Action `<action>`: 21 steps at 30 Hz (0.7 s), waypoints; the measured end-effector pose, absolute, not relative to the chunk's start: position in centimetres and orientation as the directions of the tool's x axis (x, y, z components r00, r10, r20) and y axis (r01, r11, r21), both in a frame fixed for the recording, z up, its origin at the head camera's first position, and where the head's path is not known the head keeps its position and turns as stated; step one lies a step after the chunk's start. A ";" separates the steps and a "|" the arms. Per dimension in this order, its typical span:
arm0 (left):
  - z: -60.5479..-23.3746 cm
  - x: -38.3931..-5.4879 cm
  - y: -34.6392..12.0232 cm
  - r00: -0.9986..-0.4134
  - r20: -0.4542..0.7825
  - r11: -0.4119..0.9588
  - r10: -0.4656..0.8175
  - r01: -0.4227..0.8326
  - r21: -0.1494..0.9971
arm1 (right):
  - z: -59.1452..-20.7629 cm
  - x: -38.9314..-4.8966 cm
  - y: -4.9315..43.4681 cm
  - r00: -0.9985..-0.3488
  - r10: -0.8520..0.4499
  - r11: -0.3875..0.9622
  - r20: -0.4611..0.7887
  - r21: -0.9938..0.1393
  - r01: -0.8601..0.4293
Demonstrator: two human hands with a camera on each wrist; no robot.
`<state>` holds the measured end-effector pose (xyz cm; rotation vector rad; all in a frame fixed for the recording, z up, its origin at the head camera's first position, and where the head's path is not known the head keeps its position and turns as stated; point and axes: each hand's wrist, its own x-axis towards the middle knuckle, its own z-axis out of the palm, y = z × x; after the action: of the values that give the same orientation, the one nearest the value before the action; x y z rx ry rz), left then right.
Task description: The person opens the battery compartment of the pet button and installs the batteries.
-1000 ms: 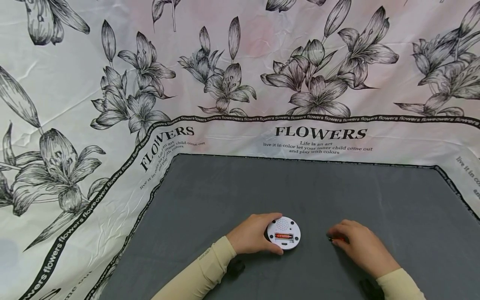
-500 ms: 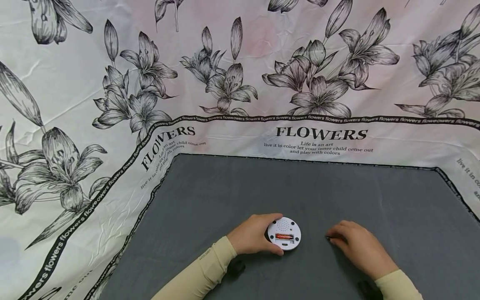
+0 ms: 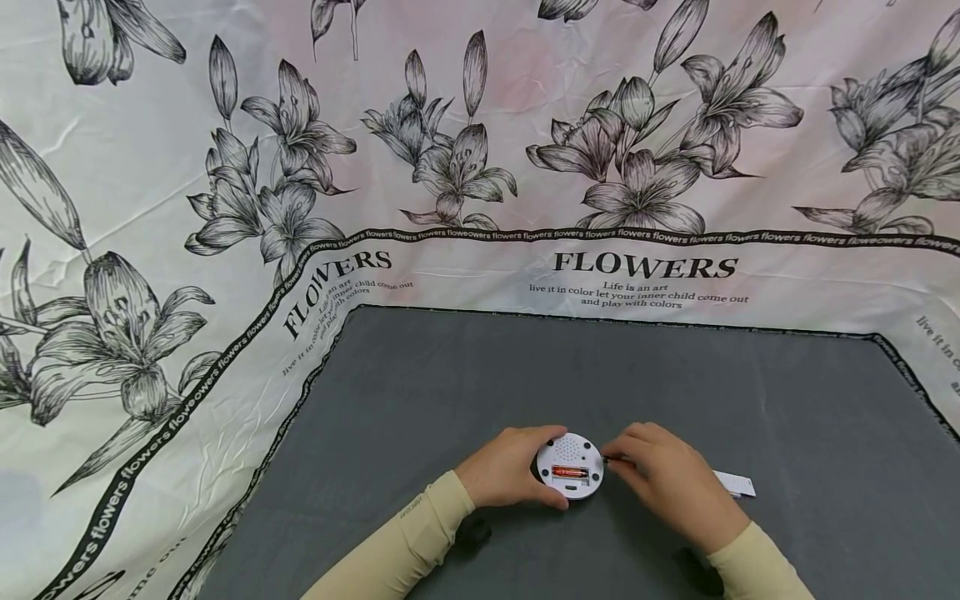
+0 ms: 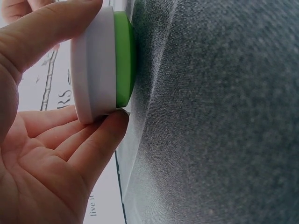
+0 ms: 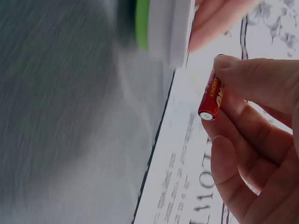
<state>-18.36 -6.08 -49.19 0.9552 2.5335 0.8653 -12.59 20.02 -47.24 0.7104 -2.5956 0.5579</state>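
A round white device [image 3: 567, 451] with a speaker grid and small dark feet faces up, its battery slot uncovered. One red battery [image 3: 570, 472] lies in that slot. Thumb and fingers of my left hand [image 3: 501, 469] grip the device by its rim. In the left wrist view its green side [image 4: 123, 65] is turned down toward the grey cloth. Between thumb and fingertips, my right hand [image 3: 671, 482] pinches another red battery [image 5: 212, 95], close to the device's right edge in the head view.
A small white flat piece [image 3: 737, 484] lies on the grey cloth [image 3: 465, 375], partly hidden behind my right hand. A border of white cloth printed with flowers and lettering [image 3: 645, 266] runs along the back and left.
My right hand has moved left with the battery, up to the device's edge, uncovering the white flat piece. The left hand and the device have stayed in place.
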 end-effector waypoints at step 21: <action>-49.5 -18.6 -6.2 -0.684 -0.020 0.506 0.729 0.519 0.689 | -48.0 -12.7 14.9 -0.745 -0.520 0.674 0.418 -0.334 -0.658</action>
<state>-18.56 -6.23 -49.47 1.0464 2.4445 0.9644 -12.66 14.90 -47.97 0.9395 -2.6019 0.6838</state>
